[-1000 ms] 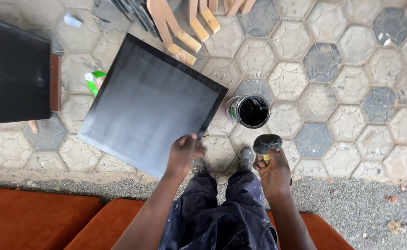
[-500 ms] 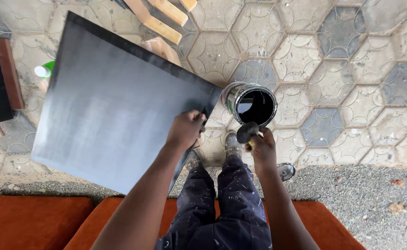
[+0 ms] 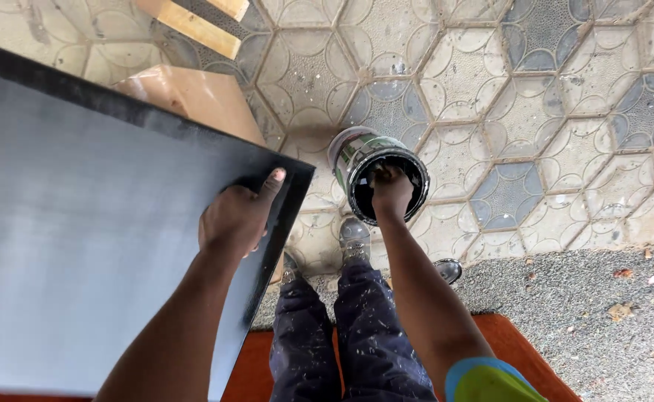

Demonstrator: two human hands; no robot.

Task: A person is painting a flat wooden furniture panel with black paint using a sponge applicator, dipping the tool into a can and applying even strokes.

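My left hand [image 3: 239,216] grips the right edge of a large black-painted board [image 3: 96,238], thumb on its face near the corner. The board is tilted up close to me and fills the left half of the view. My right hand [image 3: 391,190] is closed and dipped into the mouth of an open tin of black paint [image 3: 351,152], which stands on the paving just past my shoes. The dark round applicator it holds is almost wholly hidden inside the tin.
Bare wooden pieces [image 3: 193,26] lie at the top, and a pale wooden panel [image 3: 193,97] shows behind the board. The tin's lid [image 3: 447,269] lies by my right leg. Hexagon paving [image 3: 535,97] meets a gravel strip [image 3: 587,298]; an orange cushion [image 3: 535,361] is under me.
My head has leaned forward and the board has come closer and further left. My right hand has moved from beside the tin down into its mouth with the applicator.
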